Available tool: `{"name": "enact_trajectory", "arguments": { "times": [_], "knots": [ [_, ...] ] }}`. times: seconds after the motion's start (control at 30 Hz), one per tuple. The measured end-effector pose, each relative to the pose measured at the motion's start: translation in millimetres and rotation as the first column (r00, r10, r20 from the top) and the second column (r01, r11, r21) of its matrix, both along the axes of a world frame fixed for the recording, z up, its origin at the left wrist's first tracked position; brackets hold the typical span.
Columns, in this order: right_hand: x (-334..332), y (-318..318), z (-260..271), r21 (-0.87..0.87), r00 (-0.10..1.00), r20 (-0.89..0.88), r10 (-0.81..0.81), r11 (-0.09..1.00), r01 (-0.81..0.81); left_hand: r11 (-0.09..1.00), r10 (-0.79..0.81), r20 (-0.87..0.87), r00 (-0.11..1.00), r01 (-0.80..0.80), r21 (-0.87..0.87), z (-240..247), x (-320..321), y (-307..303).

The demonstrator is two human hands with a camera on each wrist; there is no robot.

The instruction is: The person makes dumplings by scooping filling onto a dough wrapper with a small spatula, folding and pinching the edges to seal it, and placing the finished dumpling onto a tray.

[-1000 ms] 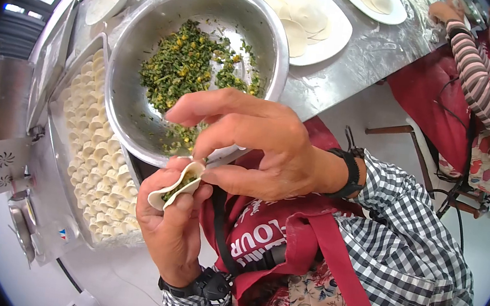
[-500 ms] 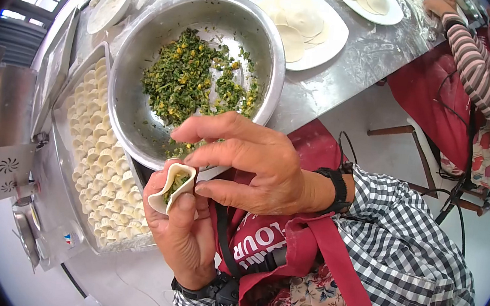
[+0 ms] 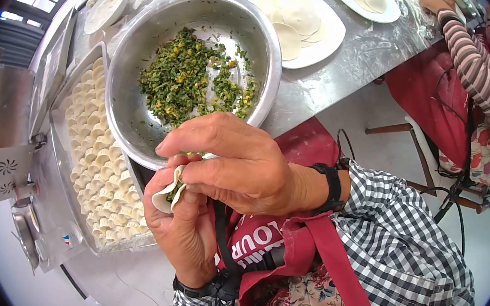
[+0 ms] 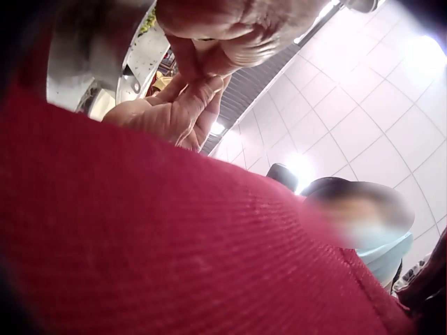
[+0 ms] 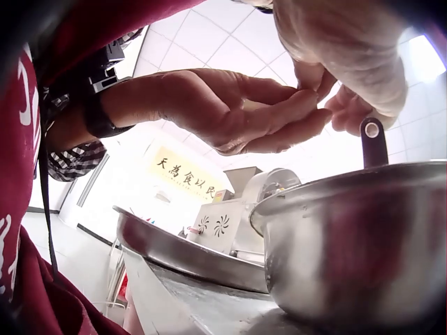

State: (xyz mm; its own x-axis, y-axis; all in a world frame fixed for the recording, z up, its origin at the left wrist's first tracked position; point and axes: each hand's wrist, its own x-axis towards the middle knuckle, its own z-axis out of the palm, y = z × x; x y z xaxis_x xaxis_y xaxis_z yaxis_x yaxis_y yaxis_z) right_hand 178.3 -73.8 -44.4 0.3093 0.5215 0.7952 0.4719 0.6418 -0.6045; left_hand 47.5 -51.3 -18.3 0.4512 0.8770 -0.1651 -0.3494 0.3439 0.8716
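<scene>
**Two hands pinch a dumpling by the bowl**

Left of the bowl [image 3: 125, 116], a tray [image 3: 52, 137] is packed to its edge. Just below the bowl's near rim, the left hand [image 3: 181, 236] curls round a folded dumpling [image 3: 162, 199]. The right hand [image 3: 243, 165] pinches its open edge. Both are in the air, off the bowl. A plate [image 3: 336, 39] sits right of the bowl.

The red apron [image 3: 293, 234] bears white capitals. In the head view only "OUR" can be read, and the letters before it lie under a black strap [image 3: 219, 234]. In the right wrist view a yellow sign [image 5: 183, 178] on the far wall reads 天為食以民 from left to right. The white marks on the apron there are cut off. A red-and-blue sticker [image 3: 66, 239] is too small to read.
</scene>
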Motion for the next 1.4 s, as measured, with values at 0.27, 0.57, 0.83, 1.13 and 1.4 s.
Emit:
{"name": "enact_trajectory", "arguments": {
  "times": [0.27,0.57,0.83,1.13,1.4],
  "knots": [
    [6,-3,5,-0.096,0.992,-0.054,0.116,0.988,-0.121,0.999,-0.029,0.013,1.0,0.029,-0.029,0,-5,0],
    [6,-2,3,-0.114,0.958,-0.223,0.18,0.971,-0.21,0.998,-0.051,0.078,0.996,0.054,-0.045,1,1,-1],
    [4,0,2,-0.046,0.968,-0.192,0.161,0.984,-0.173,0.998,-0.046,-0.027,0.999,0.047,0.032,3,-1,-5],
    [4,4,1,-0.029,0.959,-0.215,0.186,0.98,-0.197,0.998,-0.024,-0.064,0.998,0.028,0.051,8,0,-7],
    [7,-2,4,-0.073,0.966,-0.169,0.196,0.975,-0.211,0.995,-0.093,-0.088,0.992,0.094,0.008,5,-6,-6]
  ]
}}
